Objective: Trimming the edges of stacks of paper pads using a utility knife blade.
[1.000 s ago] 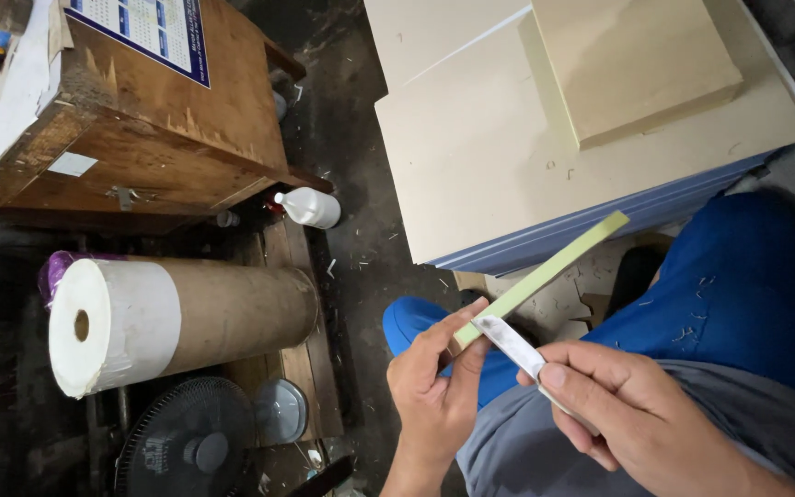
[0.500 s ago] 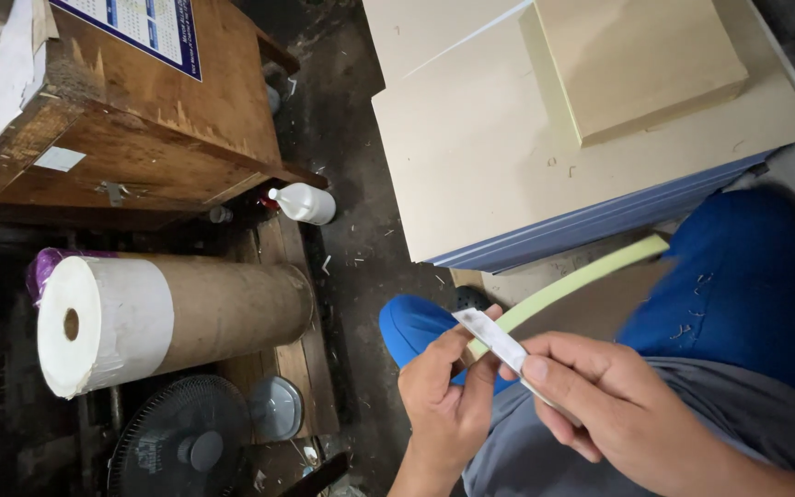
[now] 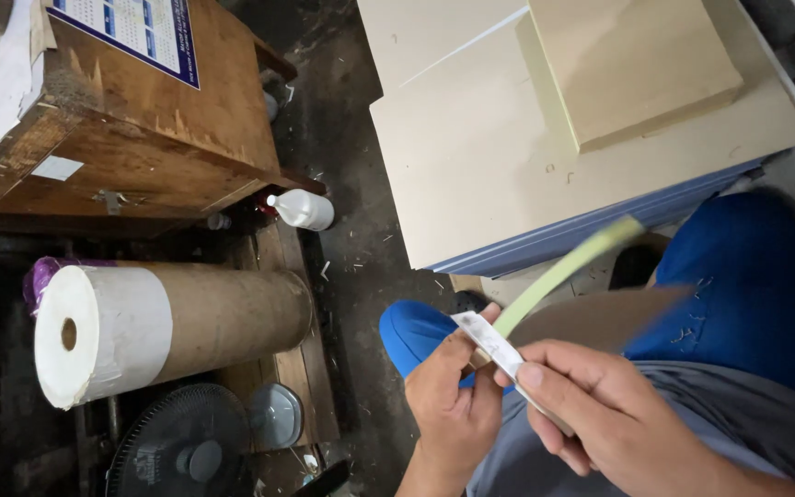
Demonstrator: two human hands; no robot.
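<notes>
We pinch the pale green strip [image 3: 563, 269] at its near end, left hand [image 3: 453, 405] and right hand [image 3: 600, 414] both clamped, its length running up-right toward the stacked boards [image 3: 508, 138].

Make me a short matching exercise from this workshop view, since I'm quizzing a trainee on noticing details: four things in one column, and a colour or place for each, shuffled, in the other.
Things:
1. Large paper roll
2. Plastic bottle
3. Thin strip
4. Electric fan

Descriptions:
A. pale green, curving up from the hands
B. white, lying on the dark floor beside the wooden crate
C. dark, at the bottom edge below the roll
D. brown with a white end, lying on its side at left

Pairs: 1-D, 2-B, 3-A, 4-C
</notes>
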